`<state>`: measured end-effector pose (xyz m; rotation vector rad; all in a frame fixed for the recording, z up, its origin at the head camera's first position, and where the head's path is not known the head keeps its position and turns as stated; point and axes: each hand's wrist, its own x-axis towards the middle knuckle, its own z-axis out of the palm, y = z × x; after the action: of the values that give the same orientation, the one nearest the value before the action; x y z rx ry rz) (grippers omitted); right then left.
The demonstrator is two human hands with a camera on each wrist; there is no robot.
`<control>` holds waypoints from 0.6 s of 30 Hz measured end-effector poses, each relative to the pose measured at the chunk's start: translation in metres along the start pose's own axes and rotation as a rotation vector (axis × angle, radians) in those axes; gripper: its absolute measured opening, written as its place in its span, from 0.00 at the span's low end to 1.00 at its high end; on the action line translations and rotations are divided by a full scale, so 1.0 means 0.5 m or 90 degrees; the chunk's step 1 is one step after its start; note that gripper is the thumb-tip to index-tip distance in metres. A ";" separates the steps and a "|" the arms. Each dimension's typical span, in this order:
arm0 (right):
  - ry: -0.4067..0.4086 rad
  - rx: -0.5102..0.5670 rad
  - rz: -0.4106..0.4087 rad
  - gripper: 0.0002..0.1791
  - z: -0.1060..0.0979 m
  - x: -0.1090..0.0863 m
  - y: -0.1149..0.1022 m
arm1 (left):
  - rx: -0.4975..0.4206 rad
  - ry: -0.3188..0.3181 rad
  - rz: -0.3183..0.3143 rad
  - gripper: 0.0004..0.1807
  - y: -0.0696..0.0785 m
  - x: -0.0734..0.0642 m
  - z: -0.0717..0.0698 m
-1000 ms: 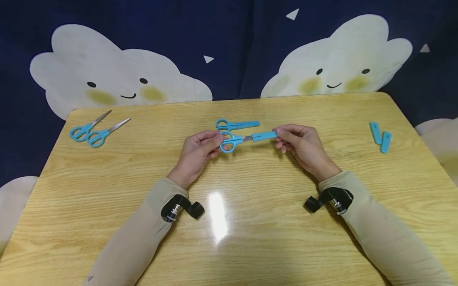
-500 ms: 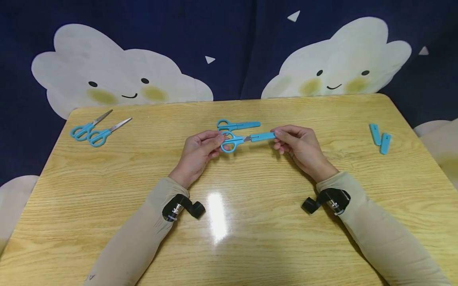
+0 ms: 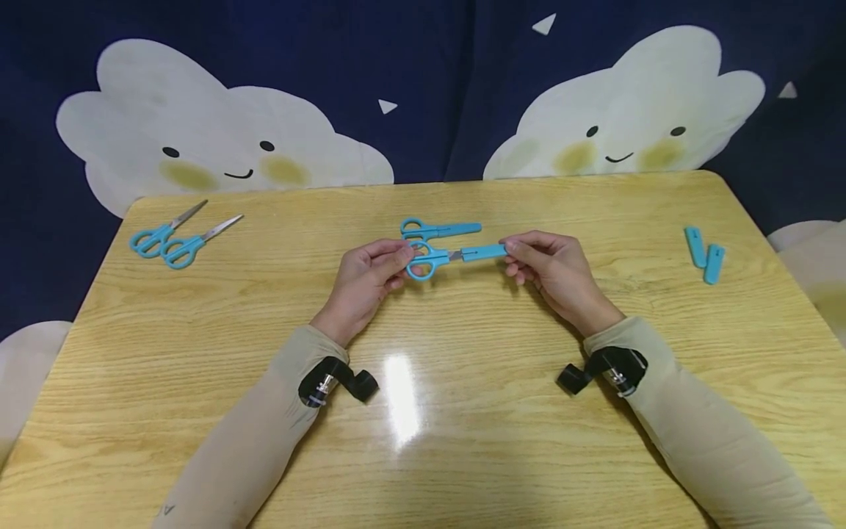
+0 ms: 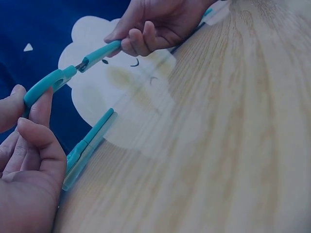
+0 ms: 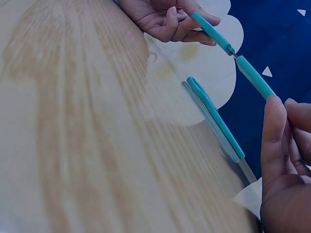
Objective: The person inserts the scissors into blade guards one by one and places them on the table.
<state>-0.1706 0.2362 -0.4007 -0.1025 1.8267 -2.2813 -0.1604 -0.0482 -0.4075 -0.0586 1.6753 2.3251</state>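
Note:
My left hand (image 3: 371,283) pinches the handle loops of a pair of blue-handled scissors (image 3: 432,258) between thumb and fingers. The far end of a blue scissor cover (image 3: 484,253) is pinched by my right hand (image 3: 557,273). The blades point right into the cover's mouth, and a short stretch of metal shows between handle and cover. Both wrist views show scissors (image 4: 44,87) and cover (image 5: 255,77) held in line above the table. Just behind them, a second pair of scissors (image 3: 439,231) lies on the table with its blades inside a blue cover.
Two uncovered pairs of blue scissors, a rear one (image 3: 153,240) and a front one (image 3: 185,252), lie at the table's back left. Two loose blue covers, one (image 3: 694,247) beside the other (image 3: 713,264), lie at the right. A dark curtain (image 3: 436,88) hangs behind the wooden table (image 3: 463,441).
Over the last second the right hand has shifted slightly left with the cover, which sits a little further over the blades. In the last half second the hands have hardly moved.

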 end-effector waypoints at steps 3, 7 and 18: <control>-0.002 0.006 0.000 0.12 -0.003 0.000 0.003 | 0.006 0.002 0.001 0.06 -0.001 0.002 0.003; -0.006 0.012 -0.006 0.12 -0.002 0.003 0.006 | 0.013 0.010 0.010 0.07 -0.001 0.003 0.002; -0.003 0.001 -0.012 0.12 -0.002 0.004 0.011 | 0.025 0.015 0.015 0.08 0.001 0.001 0.005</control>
<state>-0.1721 0.2355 -0.4065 -0.1262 1.8294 -2.2925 -0.1607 -0.0456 -0.4064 -0.0591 1.7410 2.3174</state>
